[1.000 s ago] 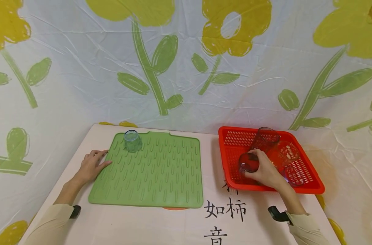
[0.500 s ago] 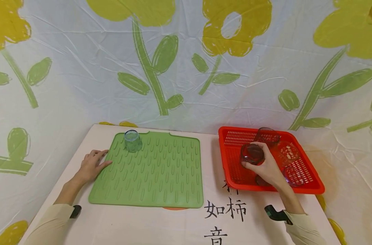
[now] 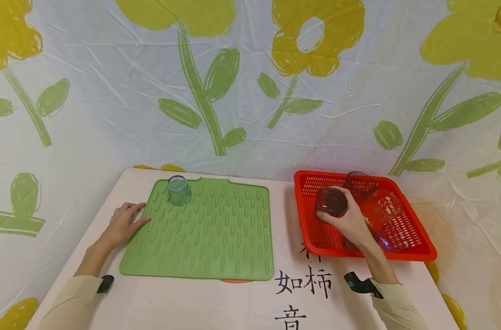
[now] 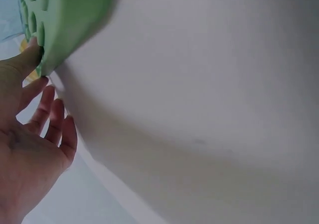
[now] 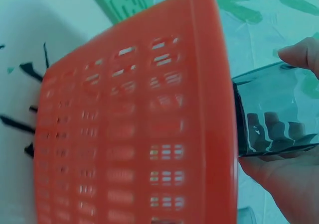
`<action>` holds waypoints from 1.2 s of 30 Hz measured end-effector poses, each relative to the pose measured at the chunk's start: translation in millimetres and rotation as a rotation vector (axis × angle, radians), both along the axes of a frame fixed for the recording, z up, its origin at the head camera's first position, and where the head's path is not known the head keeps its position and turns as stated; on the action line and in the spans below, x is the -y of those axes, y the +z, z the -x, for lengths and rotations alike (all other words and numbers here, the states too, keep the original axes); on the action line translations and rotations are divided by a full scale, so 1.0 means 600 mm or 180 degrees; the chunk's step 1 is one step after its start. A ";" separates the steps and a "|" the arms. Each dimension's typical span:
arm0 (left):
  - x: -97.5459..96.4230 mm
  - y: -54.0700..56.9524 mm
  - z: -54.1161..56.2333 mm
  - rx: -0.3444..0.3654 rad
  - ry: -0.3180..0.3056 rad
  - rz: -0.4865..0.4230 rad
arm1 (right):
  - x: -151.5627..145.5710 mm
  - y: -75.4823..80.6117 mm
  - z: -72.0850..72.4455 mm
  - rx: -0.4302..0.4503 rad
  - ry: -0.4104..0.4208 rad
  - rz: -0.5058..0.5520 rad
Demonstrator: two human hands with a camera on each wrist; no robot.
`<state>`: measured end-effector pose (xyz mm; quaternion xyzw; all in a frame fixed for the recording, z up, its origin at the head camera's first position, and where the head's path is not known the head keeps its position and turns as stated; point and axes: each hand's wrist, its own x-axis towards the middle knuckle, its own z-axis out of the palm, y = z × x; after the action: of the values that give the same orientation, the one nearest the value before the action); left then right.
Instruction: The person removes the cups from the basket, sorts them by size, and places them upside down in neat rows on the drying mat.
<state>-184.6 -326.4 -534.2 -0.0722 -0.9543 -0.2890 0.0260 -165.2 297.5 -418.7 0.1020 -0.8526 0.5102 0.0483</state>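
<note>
My right hand (image 3: 355,224) grips a dark-tinted drinking glass (image 3: 331,201) over the left part of a red plastic basket (image 3: 425,238). In the right wrist view, fingers show through the glass (image 5: 271,114) and the thumb lies along its side. My left hand (image 3: 123,224) rests at the left edge of a green ribbed drying mat (image 3: 209,229), thumb and index fingertip touching it. The left wrist view has the thumb on the ribs of the mat (image 4: 75,20), the other fingers loosely bent. A clear bluish glass (image 3: 179,191) stands at the mat's back left.
Several more glasses lie in the basket, among them a tinted one (image 3: 360,184) at the back and a purplish one (image 3: 395,237) at the front right. Black characters (image 3: 302,282) mark the pale table (image 3: 184,302) before the basket. A flowered cloth (image 3: 250,105) hangs behind.
My right hand has lifted the dark glass from low in the basket and shifted it slightly left. My left hand and the glass on the mat stay in place.
</note>
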 end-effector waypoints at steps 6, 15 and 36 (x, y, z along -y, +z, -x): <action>-0.005 0.009 0.002 0.0042 -0.0061 -0.0219 | 0.025 0.006 0.007 0.0005 0.0059 0.0186; -0.029 0.037 -0.005 -0.0012 -0.0147 -0.0531 | 0.065 0.009 0.019 0.0071 0.0177 0.0308; -0.138 0.075 -0.020 -0.0598 -0.0356 -0.0779 | 0.174 -0.006 0.039 0.0102 0.0652 0.0883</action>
<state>-172.3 -243.8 -489.5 -0.1482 -0.8998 -0.3960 0.1076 -188.8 193.4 -422.6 0.1726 -0.7598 0.6268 -0.0040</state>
